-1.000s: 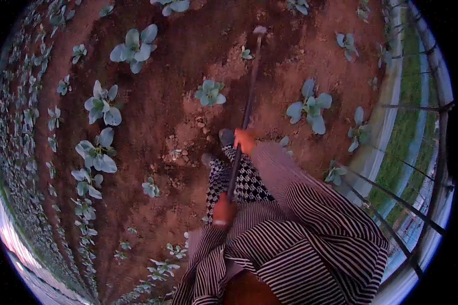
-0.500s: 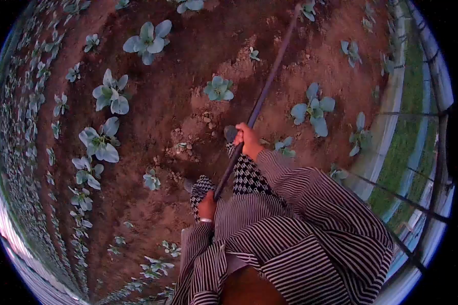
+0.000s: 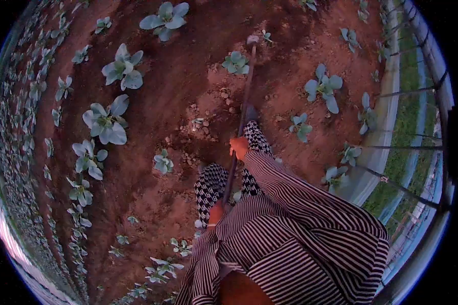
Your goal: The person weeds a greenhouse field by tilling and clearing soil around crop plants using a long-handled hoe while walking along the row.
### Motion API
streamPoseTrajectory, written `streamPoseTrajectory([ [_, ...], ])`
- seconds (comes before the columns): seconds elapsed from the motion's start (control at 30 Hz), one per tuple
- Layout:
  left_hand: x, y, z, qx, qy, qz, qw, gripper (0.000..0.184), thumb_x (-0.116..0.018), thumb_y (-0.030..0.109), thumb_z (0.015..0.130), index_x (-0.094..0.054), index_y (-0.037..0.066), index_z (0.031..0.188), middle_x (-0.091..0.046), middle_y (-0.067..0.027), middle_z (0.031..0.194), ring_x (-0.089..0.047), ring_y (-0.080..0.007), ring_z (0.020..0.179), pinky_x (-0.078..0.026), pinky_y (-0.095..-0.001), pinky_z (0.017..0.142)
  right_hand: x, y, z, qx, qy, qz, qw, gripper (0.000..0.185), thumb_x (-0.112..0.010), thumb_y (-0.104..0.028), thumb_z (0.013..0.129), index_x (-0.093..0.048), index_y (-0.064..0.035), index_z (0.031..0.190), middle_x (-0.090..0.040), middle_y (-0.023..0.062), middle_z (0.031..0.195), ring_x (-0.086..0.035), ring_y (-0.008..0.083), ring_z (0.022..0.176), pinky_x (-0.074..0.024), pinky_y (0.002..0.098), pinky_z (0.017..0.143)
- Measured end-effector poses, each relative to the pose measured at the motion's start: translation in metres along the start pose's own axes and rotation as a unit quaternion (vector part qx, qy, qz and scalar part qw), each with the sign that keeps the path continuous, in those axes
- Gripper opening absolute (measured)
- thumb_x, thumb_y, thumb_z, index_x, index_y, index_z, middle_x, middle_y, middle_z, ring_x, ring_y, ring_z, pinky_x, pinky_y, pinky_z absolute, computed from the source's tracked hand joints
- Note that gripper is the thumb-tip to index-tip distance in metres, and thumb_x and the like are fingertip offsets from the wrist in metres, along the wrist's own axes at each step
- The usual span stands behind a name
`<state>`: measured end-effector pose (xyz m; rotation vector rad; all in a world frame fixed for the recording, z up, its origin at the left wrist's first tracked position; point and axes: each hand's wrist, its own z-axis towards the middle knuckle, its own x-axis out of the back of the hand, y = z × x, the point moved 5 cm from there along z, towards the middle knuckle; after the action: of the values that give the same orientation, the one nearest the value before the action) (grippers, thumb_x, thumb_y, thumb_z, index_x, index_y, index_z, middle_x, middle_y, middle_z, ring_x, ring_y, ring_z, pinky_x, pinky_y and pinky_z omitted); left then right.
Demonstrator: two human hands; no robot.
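Gripping a long-handled hoe (image 3: 248,84) over brown soil (image 3: 178,66), with the fingers of the right hand (image 3: 239,147) curled around midshaft and those of the left hand (image 3: 217,212) closed near the striped shirt (image 3: 300,244). Extending the hoe's head (image 3: 252,39) just beside a small seedling (image 3: 266,36), past a leafy plant (image 3: 235,62) to the left of the hoe's shaft. Wearing patterned trousers (image 3: 211,185), with one leg on each side of the hoe.
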<state>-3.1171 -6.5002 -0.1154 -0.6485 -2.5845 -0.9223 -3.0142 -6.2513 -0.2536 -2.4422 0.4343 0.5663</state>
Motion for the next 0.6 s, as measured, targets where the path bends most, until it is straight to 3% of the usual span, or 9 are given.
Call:
streamPoseTrajectory([
  [0.07,0.017,-0.006,-0.026,0.005,-0.003,-0.016,1.000,0.022,-0.039,0.012,0.080,-0.050,0.003,0.097,-0.053,-0.0249,0.071,-0.054,-0.0353,0.063,-0.039,-0.0456,0.053,0.011,0.042,-0.009,-0.007,-0.041,0.051,0.998,0.015,-0.051,-0.009,0.080,-0.044,-0.0008,0.070,-0.043,0.0078,0.051,-0.044,0.0202,0.043,-0.0419,0.0368,0.040],
  [0.13,0.049,0.004,-0.060,0.022,-0.007,-0.022,0.999,0.025,-0.038,0.011,0.080,-0.050,0.003,0.101,-0.053,-0.0254,0.073,-0.054,-0.0347,0.065,-0.040,-0.0450,0.053,0.011,0.070,-0.024,-0.039,-0.051,-0.001,0.998,0.018,-0.050,-0.019,0.083,-0.050,-0.0009,0.081,-0.049,0.0096,0.071,-0.048,0.0198,0.049,-0.0466,0.0375,0.047],
  [0.17,0.077,0.028,-0.078,0.092,-0.058,0.035,0.993,0.029,-0.038,0.008,0.080,-0.047,0.003,0.108,-0.053,-0.0222,0.068,-0.054,-0.0337,0.059,-0.040,-0.0423,0.050,-0.005,0.058,-0.043,-0.054,0.017,-0.030,0.998,0.016,-0.050,-0.017,0.083,-0.050,-0.0014,0.079,-0.047,0.0090,0.069,-0.047,0.0195,0.048,-0.0460,0.0370,0.046],
  [0.23,0.053,-0.003,-0.083,0.002,0.046,0.032,0.998,0.029,-0.033,0.021,0.087,-0.049,0.008,0.108,-0.042,-0.0147,0.054,-0.037,-0.0245,0.044,-0.035,-0.0369,0.043,-0.044,0.025,-0.085,-0.155,0.261,-0.141,0.942,0.015,-0.050,-0.016,0.081,-0.048,-0.0039,0.073,-0.042,0.0063,0.059,-0.044,0.0185,0.045,-0.0429,0.0347,0.043],
  [0.27,0.038,-0.020,-0.086,-0.042,0.091,0.033,0.994,0.030,-0.031,0.027,0.090,-0.050,0.011,0.108,-0.037,-0.0110,0.046,-0.028,-0.0198,0.037,-0.032,-0.0343,0.039,-0.064,0.006,-0.097,-0.141,0.224,-0.110,0.958,0.013,-0.052,-0.012,0.077,-0.045,-0.0041,0.070,-0.040,0.0058,0.054,-0.043,0.0183,0.041,-0.0409,0.0346,0.040],
  [0.37,0.017,-0.038,-0.061,-0.039,0.015,-0.061,0.997,0.035,-0.039,0.013,0.084,-0.038,0.008,0.119,-0.046,-0.0157,0.056,-0.041,-0.0261,0.044,-0.031,-0.0368,0.039,-0.086,-0.031,-0.102,-0.069,0.111,-0.015,0.991,0.016,-0.056,-0.005,0.069,-0.040,-0.0045,0.063,-0.037,0.0047,0.043,-0.038,0.0178,0.032,-0.0361,0.0339,0.034],
  [0.47,-0.001,-0.032,-0.004,-0.071,-0.001,0.012,0.997,0.040,-0.052,0.018,0.077,-0.038,0.003,0.112,-0.051,-0.0200,0.061,-0.052,-0.0317,0.053,-0.035,-0.0400,0.042,-0.081,-0.069,-0.062,0.107,0.096,-0.076,0.987,0.017,-0.055,-0.006,0.070,-0.040,-0.0045,0.062,-0.038,0.0054,0.044,-0.038,0.0187,0.032,-0.0361,0.0344,0.035],
  [0.5,0.035,0.020,0.005,-0.049,-0.026,-0.004,0.998,0.042,-0.056,0.021,0.075,-0.039,0.002,0.108,-0.052,-0.0199,0.062,-0.053,-0.0325,0.055,-0.037,-0.0401,0.043,-0.091,-0.092,-0.053,0.133,0.103,-0.109,0.980,0.017,-0.055,-0.007,0.070,-0.039,-0.0044,0.062,-0.039,0.0058,0.045,-0.038,0.0190,0.033,-0.0363,0.0345,0.036],
  [0.6,0.068,0.091,0.023,-0.072,0.013,-0.044,0.996,0.044,-0.060,0.021,0.068,-0.041,0.001,0.101,-0.055,-0.0220,0.067,-0.056,-0.0366,0.064,-0.043,-0.0434,0.052,-0.126,-0.155,-0.059,0.066,0.178,-0.188,0.964,0.016,-0.054,-0.007,0.072,-0.041,-0.0019,0.064,-0.043,0.0086,0.048,-0.041,0.0195,0.037,-0.0374,0.0348,0.038],
])
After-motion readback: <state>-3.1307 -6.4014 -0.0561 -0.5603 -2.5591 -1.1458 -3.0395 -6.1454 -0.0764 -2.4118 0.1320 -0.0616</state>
